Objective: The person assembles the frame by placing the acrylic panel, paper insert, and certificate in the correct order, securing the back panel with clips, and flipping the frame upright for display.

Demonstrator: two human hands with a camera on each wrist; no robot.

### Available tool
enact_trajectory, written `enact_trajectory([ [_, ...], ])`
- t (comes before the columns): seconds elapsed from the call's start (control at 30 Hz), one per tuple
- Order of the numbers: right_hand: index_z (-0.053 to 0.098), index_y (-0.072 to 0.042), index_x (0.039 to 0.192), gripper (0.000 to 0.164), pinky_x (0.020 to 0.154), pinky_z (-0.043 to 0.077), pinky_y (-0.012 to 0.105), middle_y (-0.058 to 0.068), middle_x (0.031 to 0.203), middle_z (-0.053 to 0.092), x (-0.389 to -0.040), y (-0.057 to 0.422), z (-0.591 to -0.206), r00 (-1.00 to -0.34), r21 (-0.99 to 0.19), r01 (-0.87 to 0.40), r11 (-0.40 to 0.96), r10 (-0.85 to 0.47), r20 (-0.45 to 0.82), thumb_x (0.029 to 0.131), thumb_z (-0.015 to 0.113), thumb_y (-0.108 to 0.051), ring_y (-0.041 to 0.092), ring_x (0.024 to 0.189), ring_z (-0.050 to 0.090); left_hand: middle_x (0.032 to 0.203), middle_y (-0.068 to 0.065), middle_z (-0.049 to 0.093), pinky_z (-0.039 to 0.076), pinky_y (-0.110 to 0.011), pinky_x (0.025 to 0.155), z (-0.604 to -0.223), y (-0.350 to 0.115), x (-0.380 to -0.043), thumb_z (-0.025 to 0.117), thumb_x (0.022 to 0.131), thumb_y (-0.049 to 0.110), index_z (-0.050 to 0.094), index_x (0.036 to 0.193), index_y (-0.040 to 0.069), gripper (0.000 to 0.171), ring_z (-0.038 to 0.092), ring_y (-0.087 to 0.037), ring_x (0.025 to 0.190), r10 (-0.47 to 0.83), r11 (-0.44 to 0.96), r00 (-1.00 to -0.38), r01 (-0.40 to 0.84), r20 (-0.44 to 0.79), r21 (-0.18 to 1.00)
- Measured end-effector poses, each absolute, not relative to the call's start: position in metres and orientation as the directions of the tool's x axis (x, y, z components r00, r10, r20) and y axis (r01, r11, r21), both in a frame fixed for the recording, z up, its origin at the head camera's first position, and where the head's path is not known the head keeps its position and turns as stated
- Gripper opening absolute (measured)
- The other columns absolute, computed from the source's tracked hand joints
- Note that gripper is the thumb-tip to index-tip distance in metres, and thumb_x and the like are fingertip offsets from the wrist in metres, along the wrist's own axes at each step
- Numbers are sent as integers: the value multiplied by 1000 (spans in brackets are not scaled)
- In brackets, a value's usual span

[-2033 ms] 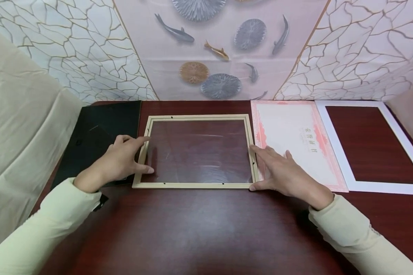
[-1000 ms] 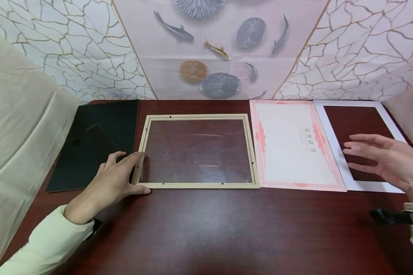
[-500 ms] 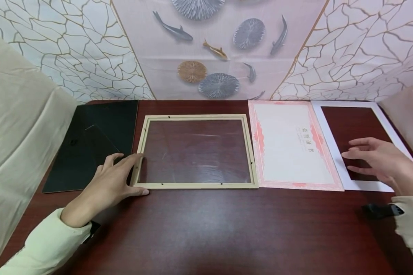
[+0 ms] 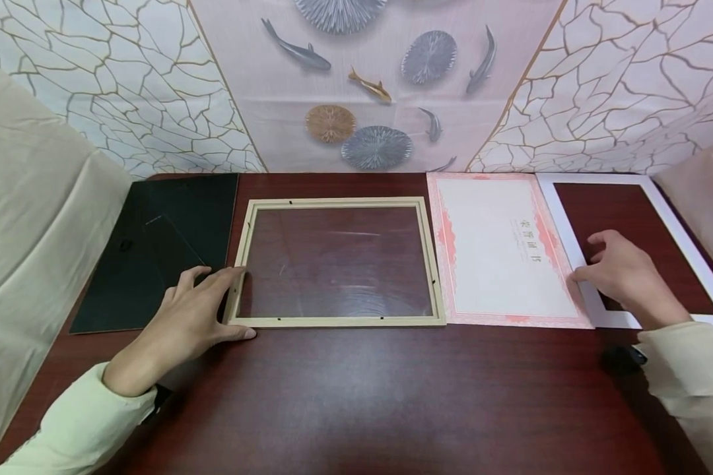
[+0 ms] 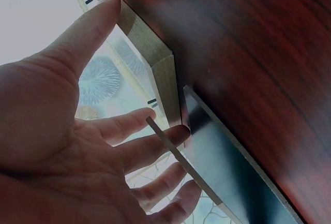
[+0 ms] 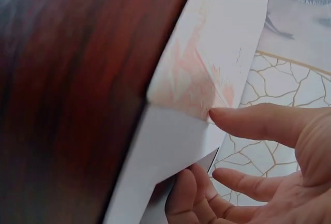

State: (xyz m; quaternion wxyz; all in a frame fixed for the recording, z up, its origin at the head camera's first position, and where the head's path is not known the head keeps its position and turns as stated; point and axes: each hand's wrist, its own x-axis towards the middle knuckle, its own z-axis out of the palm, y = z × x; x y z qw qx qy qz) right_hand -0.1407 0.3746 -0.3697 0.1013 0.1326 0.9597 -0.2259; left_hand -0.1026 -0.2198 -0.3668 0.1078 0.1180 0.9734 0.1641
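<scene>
Pink-bordered white paper certificate (image 4: 499,277): gold characters appear to read 荣誉证书; finer print illegible.
Glossy red-brown wooden table (image 4: 356,396): bears it between a pale rectangular wooden frame (image 4: 333,322) and a white rectangular mat (image 4: 692,251).
Pale fish-printed backdrop (image 4: 368,59): rises behind.
Left hand (image 4: 181,323): fingers spread around the frame's left end.
Right hand (image 4: 624,274): fingers bent at the mat, thumb at the certificate's edge; whether they pinch cannot be told.

Table (image 4: 356,396): glossy wood-look | frame (image 4: 333,322): matt wood | certificate (image 4: 493,270): smooth paper
</scene>
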Motion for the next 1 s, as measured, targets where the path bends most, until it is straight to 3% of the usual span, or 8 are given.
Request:
enact_trajectory([
  [0.37,21,21,149,85,66,53,44,46,125,46,-143,378,-372,-938,-416,321,851,224,-264,91,71,-14,56,104,57,153,-22,54,28,-79,106,-367,-220,-102,91,79,42,44,156,14,95,27,-54,147,265,916,-949,193,-172,351],
  [0.7,24,17,152,76,60,46,30,44,130,47,-134,381,-354,-943,-454,316,833,221,-250,96,63,-17,53,106,56,155,-23,52,26,-79,106,-365,-220,-103,89,81,46,43,158,15,94,26,-54,147,261,915,-948,183,-183,359],
  [0.83,30,15,152,72,59,45,27,43,125,52,-131,382,-350,-957,-439,269,857,185,-224,95,63,-14,35,86,63,155,-24,51,25,-80,106,-365,-220,-104,88,82,48,42,158,15,95,25,-54,147,262,915,-947,182,-187,361],
  [1.0,34,11,154,71,56,47,28,41,119,59,-125,383,-345,-969,-428,210,879,130,-210,94,66,-11,14,71,60,155,-24,51,24,-79,106,-364,-220,-105,88,83,45,41,159,14,95,24,-54,148,263,910,-949,184,-175,371],
])
